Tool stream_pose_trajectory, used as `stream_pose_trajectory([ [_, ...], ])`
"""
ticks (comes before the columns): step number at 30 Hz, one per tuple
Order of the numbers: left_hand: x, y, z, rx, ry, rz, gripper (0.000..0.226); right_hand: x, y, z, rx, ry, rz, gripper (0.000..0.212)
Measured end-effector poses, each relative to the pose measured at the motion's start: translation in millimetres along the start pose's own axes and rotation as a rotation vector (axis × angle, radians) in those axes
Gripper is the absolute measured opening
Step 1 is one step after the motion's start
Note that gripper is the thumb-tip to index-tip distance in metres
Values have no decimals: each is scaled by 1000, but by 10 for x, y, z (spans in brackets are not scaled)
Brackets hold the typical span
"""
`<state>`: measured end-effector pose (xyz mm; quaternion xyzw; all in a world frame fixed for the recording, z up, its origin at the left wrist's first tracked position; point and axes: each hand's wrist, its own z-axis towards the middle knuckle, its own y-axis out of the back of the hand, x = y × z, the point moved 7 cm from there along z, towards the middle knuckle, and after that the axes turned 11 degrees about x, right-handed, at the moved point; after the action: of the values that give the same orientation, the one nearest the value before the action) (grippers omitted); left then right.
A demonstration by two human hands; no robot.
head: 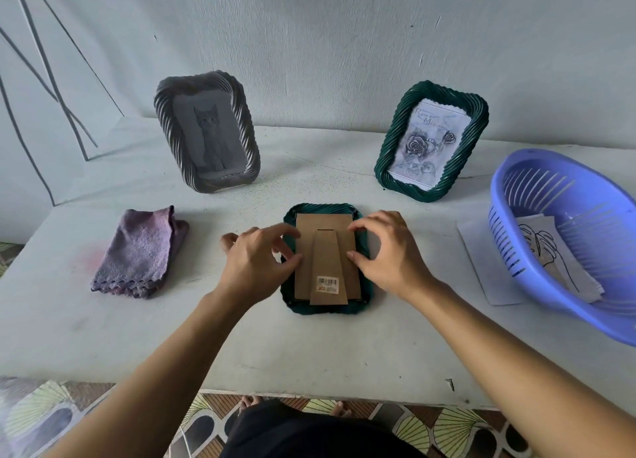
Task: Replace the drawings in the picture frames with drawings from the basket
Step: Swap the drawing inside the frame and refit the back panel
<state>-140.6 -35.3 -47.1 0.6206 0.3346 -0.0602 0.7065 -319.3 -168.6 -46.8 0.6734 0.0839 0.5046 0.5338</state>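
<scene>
A dark green woven picture frame (365, 299) lies face down at the table's middle, its brown cardboard back (327, 251) and stand facing up. My left hand (256, 258) touches the frame's left edge with thumb and fingertips, and my right hand (387, 251) does the same on the right edge. Neither hand lifts it. A grey frame (165, 113) with a cat drawing stands at the back left. Another green frame (444, 182) with a rose drawing stands at the back right. The blue plastic basket (509, 189) at the right holds a line drawing (543, 251).
A folded purple cloth (137, 254) lies left of the face-down frame. A white sheet of paper (481, 261) lies on the table, partly under the basket. The wall rises close behind the standing frames. The table's front edge is near my body.
</scene>
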Motion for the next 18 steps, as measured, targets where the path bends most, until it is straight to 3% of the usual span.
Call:
stream_pose_trajectory([
  [6, 47, 61, 203, -60, 41, -27, 22, -85, 6, 158, 138, -63, 6, 76],
  [18, 140, -112, 356, -63, 146, -54, 25, -168, -64, 273, 248, -166, 40, 80],
])
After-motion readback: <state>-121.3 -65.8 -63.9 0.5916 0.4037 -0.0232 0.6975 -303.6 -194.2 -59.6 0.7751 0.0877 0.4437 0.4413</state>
